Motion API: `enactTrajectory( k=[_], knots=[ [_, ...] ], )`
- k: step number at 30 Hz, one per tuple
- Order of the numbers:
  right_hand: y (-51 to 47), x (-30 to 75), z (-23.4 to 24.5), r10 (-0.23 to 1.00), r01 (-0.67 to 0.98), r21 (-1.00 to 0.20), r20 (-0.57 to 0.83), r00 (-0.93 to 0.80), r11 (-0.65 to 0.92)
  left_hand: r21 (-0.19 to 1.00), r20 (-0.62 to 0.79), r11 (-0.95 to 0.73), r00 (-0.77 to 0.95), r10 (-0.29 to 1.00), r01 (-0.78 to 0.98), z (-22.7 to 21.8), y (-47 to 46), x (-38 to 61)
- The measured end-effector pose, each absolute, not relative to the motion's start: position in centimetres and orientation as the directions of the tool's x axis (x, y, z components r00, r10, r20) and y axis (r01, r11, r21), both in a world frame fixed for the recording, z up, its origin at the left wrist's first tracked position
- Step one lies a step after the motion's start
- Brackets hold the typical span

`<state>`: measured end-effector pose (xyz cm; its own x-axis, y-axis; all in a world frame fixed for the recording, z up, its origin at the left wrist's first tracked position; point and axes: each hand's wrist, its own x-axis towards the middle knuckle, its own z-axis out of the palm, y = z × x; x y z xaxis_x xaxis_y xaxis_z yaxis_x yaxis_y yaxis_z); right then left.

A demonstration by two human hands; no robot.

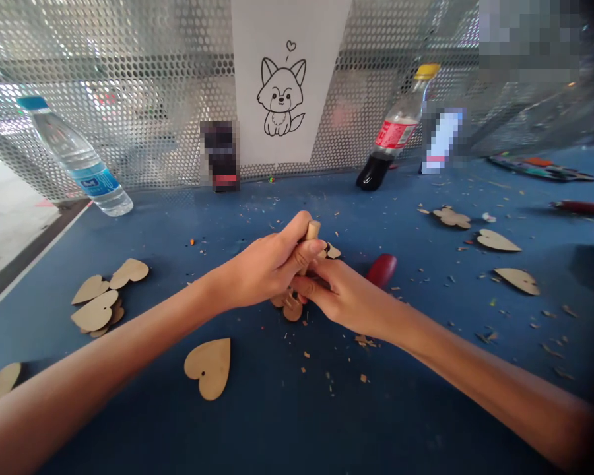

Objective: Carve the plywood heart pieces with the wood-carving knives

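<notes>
My left hand (pixel 270 267) is closed round a light wooden handle (pixel 311 231) whose rounded end sticks up above my thumb. My right hand (pixel 334 293) meets it from the right, fingers pinched on a small flat wooden piece (pixel 292 308) that lies on the blue table (pixel 277 409) beneath both hands. A dark red rounded object (pixel 382 269) lies just behind my right hand. What the handle's lower end looks like is hidden by my fingers.
Wooden heart cut-outs lie around: one near me (pixel 209 367), a stack at the left (pixel 101 300), others at the right (pixel 497 241). Wood chips litter the table. A water bottle (pixel 79 158), a cola bottle (pixel 396 132) and a fox drawing (pixel 281 95) lean against perforated metal panels.
</notes>
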<state>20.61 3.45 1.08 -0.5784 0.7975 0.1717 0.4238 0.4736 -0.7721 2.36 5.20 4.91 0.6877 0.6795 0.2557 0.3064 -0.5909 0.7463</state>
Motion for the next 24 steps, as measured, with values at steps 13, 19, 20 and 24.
enactTrajectory(
  k=[13,19,20,24],
  knots=[
    [5.0,27.0,6.1,0.798,0.684,-0.494,0.033,-0.602,0.536,0.577,0.391,-0.738,0.675,0.626,0.35,4.9,4.8,2.8],
    [7.7,33.0,4.7,0.803,0.779,-0.313,-0.079,-0.591,0.543,0.667,0.263,-0.649,0.699,0.665,0.367,5.0,4.4,2.8],
    [7.9,33.2,4.3,0.791,0.763,-0.333,-0.075,-0.607,0.554,0.692,0.231,-0.621,0.701,0.675,0.37,5.0,4.3,2.8],
    [7.0,33.0,3.6,0.79,0.664,-0.471,0.128,-0.6,0.581,0.758,0.186,-0.548,0.689,0.7,0.353,4.8,4.3,2.6]
  ],
)
